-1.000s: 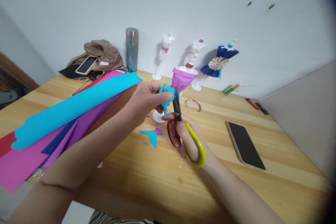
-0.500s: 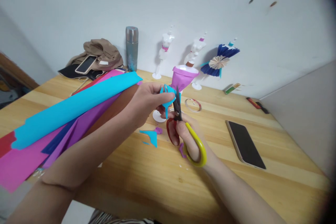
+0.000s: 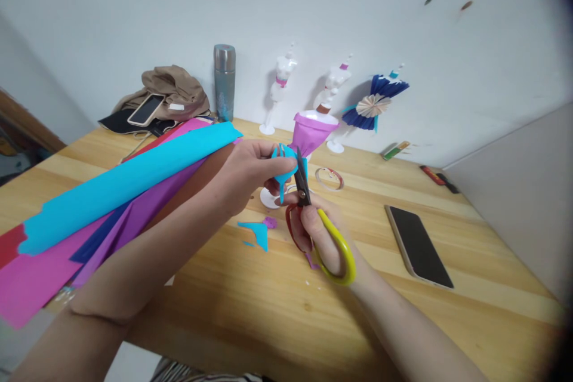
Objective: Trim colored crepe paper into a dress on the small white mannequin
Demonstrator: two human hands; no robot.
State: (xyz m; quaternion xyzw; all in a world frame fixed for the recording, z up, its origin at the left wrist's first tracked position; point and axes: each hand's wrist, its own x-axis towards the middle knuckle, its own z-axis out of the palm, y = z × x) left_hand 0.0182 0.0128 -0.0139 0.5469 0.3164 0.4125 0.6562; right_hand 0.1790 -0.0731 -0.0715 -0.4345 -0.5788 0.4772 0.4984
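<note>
Pinched in my left hand is a small cut piece of blue paper, with a thin strip hanging down from it. My right hand grips scissors with black blades and red and yellow handles. The blades point up and lie against the right side of the blue paper. Behind them stands a small white mannequin wearing a purple skirt. On the table below my hands lie a blue paper scrap and a purple scrap.
Coloured paper sheets lie at left. Behind are a brown cloth, a phone, a bottle, another white mannequin and one dressed in navy paper. A tape roll and a second phone are right.
The scissors have shifted slightly and their handles have spread a little wider. My left hand keeps the blue paper in almost the same place.
</note>
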